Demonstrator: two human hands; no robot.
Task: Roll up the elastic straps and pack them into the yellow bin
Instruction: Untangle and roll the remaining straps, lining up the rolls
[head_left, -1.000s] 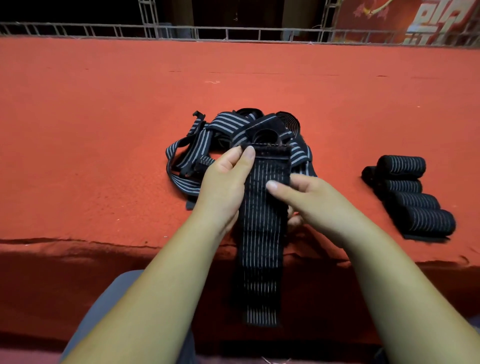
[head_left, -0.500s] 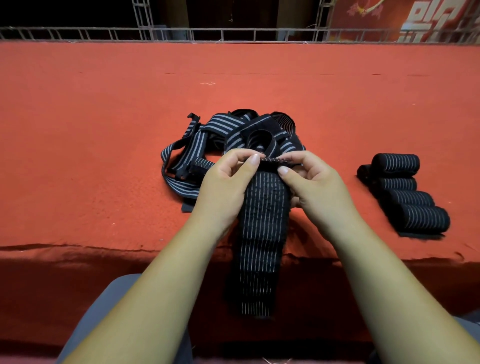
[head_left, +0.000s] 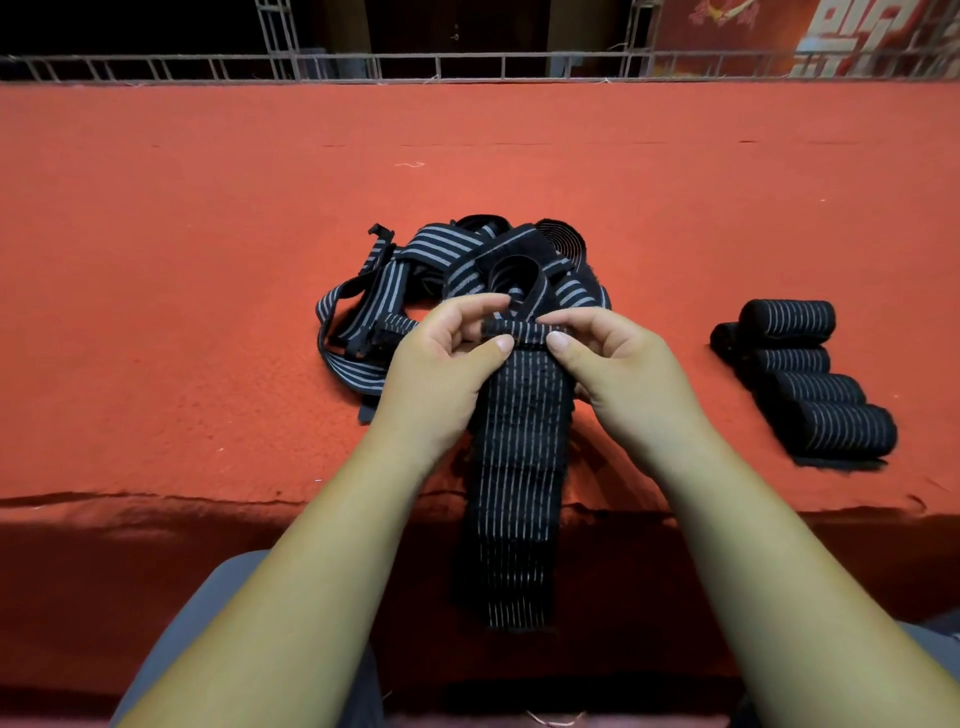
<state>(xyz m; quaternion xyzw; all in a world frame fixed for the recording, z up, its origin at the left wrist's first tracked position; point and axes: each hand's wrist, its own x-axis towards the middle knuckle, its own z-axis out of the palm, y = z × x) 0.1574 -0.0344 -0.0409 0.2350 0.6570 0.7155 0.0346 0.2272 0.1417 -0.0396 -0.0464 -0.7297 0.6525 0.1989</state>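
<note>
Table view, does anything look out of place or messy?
Nothing damaged. The loose straps lie in a tangled heap, and the strap being rolled hangs off the table. The rolled straps sit in a neat row.

This looks like a makeshift work bench in an event hall or staging space, not a home, though the dark background leaves that unsure. The bench (head_left: 208, 270) is long and wrapped in red felt-like cloth (creased along its near edge). Past its far edge runs a metal lattice rail (head_left: 571, 65) with a truss upright (head_left: 275, 31), and a red banner (head_left: 852, 31) with large white characters hangs at upper right. A heap of loose straps (head_left: 441, 254) and a row of rolled straps (head_left: 810, 374) fit a sorting table.
</note>
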